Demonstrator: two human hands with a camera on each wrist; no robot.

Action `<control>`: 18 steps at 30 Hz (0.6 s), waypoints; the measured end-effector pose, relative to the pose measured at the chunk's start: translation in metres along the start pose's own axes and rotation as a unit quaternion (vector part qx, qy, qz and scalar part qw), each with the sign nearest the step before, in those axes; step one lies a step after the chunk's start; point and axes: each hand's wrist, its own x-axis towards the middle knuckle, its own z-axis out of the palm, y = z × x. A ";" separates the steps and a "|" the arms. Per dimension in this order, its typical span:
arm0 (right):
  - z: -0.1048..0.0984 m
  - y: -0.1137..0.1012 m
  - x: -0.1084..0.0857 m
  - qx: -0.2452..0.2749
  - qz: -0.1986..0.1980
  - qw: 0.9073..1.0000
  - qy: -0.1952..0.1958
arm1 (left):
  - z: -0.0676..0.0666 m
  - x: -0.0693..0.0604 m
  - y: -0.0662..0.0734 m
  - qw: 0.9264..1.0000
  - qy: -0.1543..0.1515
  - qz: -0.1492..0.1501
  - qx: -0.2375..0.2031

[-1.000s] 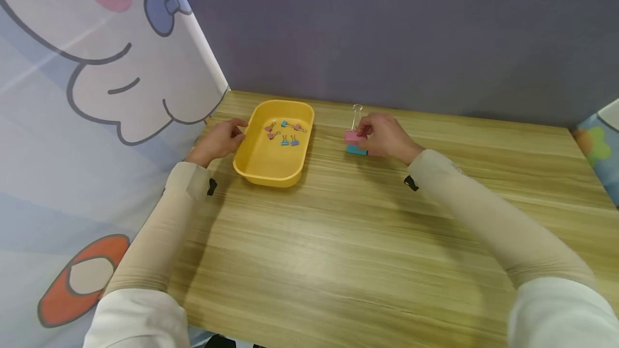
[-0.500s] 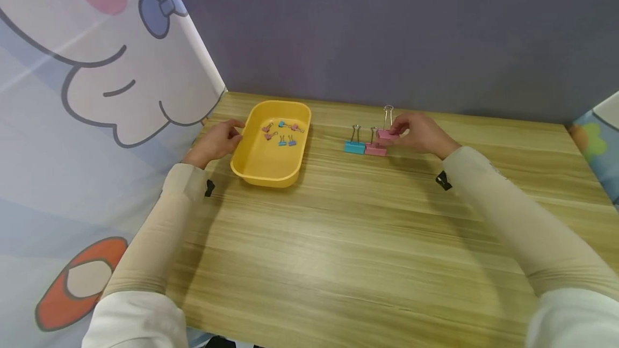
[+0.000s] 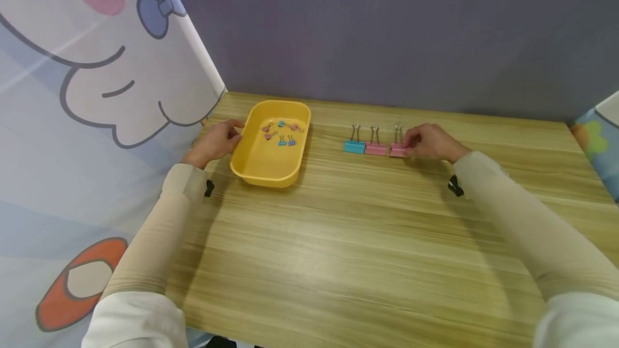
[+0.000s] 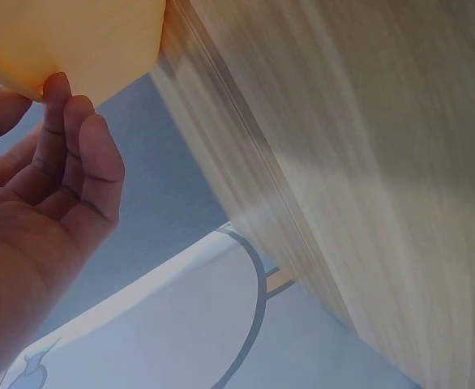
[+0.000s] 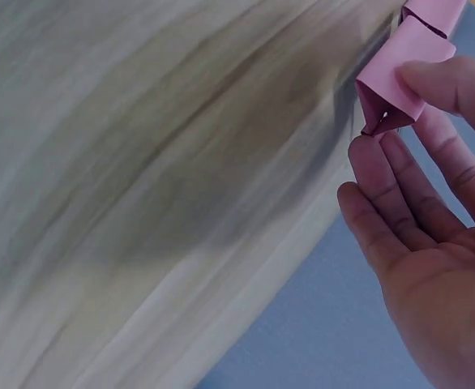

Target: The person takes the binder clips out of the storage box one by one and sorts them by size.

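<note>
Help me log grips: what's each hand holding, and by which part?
Left hand pinches the yellow tray by its rim; right hand holds the rightmost pink clip by its body.

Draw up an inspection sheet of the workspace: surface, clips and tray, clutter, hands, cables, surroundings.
Surface: wood-grain table.
Large clips: row of three, handles raised; blue clip, middle pink clip, end pink clip.
Tray: yellow tray holding six small clips.
Clutter: dark shapes beyond the near edge, unidentifiable.
Left hand: pinches the tray's rim.
Right hand: pinches the end pink clip.
Cables: nothing seen.
Surroundings: grey panel behind; cartoon-printed panel on the left.
</note>
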 end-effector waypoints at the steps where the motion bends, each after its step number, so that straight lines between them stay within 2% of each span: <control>1: 0.001 0.000 0.001 0.000 -0.003 1.000 0.000 | 0.000 0.000 0.000 1.000 0.000 0.000 0.001; 18: 0.004 -0.005 0.011 -0.003 -0.003 0.999 -0.033 | 0.000 0.000 0.000 1.000 0.005 0.003 0.007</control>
